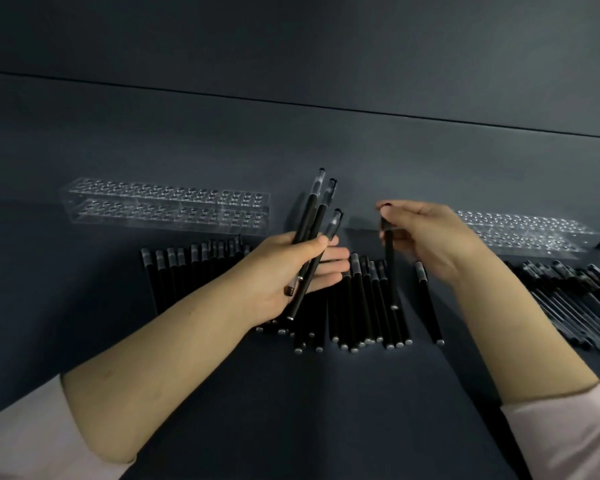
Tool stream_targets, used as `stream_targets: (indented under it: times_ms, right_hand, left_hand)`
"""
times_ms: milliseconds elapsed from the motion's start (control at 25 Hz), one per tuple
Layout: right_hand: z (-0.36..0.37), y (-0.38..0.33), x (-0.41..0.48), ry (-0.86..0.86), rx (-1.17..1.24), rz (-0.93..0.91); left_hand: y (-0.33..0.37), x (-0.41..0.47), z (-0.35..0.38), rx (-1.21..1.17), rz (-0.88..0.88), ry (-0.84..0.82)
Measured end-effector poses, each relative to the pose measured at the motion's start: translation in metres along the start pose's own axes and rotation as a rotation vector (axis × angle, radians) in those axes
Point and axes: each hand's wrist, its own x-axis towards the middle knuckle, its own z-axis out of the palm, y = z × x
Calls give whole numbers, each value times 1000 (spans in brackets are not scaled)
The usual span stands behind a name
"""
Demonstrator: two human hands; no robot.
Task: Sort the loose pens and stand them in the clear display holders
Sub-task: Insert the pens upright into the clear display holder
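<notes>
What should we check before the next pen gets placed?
1. Grip of left hand on bundle of three pens: ok.
2. Caps in the bundle all point up: ok.
3. Pinch of right hand on single pen, upper end: ok.
4. Holes of left holder free: ok.
5. Holes of right holder free: ok.
6. Cap of single pen seated: cannot tell, fingers hide it.

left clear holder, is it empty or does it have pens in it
Empty: the left clear holder shows only rows of bare holes, with nothing standing in any of them.
</notes>
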Motion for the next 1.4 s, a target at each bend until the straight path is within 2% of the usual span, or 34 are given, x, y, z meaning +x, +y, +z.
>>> stream_targets:
  times_ms: [80, 200, 360, 480, 560, 720, 840, 920, 1080, 1160, 1320, 1400]
  right_hand:
    - [-15, 6, 4, 65, -308, -26]
    - [-24, 17, 5, 74, -618, 13]
    - [-22, 24, 4, 70, -740, 51]
    - [-21, 21, 2, 106, -919, -54]
    - [-10, 14, -5, 84, -747, -123]
    - [15, 0, -23, -235, -32, -55]
    - [16, -1, -25, -359, 146, -58]
    - [10, -2, -18, -274, 214, -58]
    - [-24, -5, 1, 97, 253, -105]
    - [-42, -2, 7, 137, 232, -93]
    - [-54, 9, 13, 180, -169, -150]
    - [-52, 14, 14, 141, -263, -159]
  left_hand:
    - [1, 1, -2, -47, -1, 33]
    - [0, -1, -2, -41, 1, 16]
    - [-3, -2, 2, -10, -25, -13]
    - [-3, -2, 3, -24, -39, -24]
    - [-3, -2, 5, -36, -37, -48]
    - [-4, -3, 10, -45, -30, -74]
    - [-3, -5, 13, -44, -21, -76]
    - [-2, -6, 13, -39, -18, -67]
    - [-4, -6, 11, -60, -44, -63]
    - [-5, -6, 11, -42, -62, -79]
    - [-6, -7, 13, 20, -108, -34]
    - [-6, -6, 13, -13, -132, -26]
